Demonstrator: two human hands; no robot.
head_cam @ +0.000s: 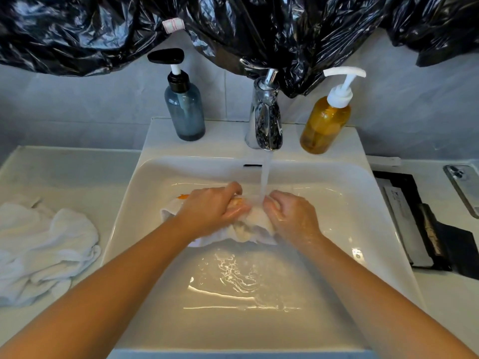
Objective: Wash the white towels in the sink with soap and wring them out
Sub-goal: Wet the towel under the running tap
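- the sink [363, 216] holds a shallow pool of water [233, 275] in its near half. it ripples and glints, and nothing floats in it that i can see.
- both forearms reach in over the near rim and meet at the middle of the basin.
- the wet towel [248, 229] lies bunched between the two hands, above the pool and toward the back wall. its long axis runs left to right, and one loose end sticks out past the left wrist.
- the left hand [215, 206] has its fingers curled over the left part of the bundle and grips it. the right hand [287, 213] is clenched round the right part. both hands touch the cloth and neither is nearer to it.
- judged from that grip, the coming rub or twist turns on the hands working against each other along that left-right axis.
- a small orange bit [184, 196] shows just behind the left hand. i cannot tell what it is.
- the stream [265, 177] from the faucet [265, 117] falls on the cloth in the gap between the knuckles.
- more white towels [44, 247] lie heaped on the counter off the sink's left edge, well apart from the hands.
- on the back ledge, a grey-blue pump bottle [185, 110] stands left of the faucet and looks nearly empty. an amber pump bottle [325, 123] stands to the right and is mostly full.
- the amber one is the nearer soap for the right hand.
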